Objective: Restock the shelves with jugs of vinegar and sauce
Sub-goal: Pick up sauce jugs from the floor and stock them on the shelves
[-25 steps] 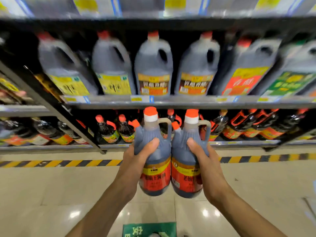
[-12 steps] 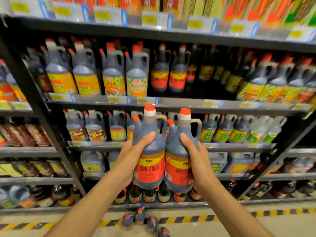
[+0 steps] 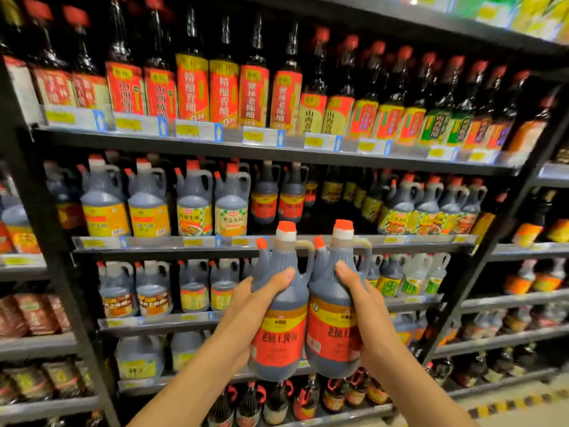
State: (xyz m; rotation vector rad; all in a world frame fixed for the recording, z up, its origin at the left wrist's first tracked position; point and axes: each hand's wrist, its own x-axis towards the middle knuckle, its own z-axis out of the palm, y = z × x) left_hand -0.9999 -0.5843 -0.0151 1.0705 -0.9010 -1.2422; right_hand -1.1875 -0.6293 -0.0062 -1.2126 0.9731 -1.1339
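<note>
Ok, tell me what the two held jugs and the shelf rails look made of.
Left jug and right jug: apparently translucent plastic, since dark liquid shows through moulded handles; glossy red paper or film labels. Caps: opaque orange plastic, probably. Shelf rail: seemingly dark painted metal with clear price strips.

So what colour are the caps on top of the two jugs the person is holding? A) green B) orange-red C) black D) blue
B: the left hand holds one soy sauce jug and the right hand holds the other soy sauce jug, and each has an orange-red cap above a white collar.
</note>
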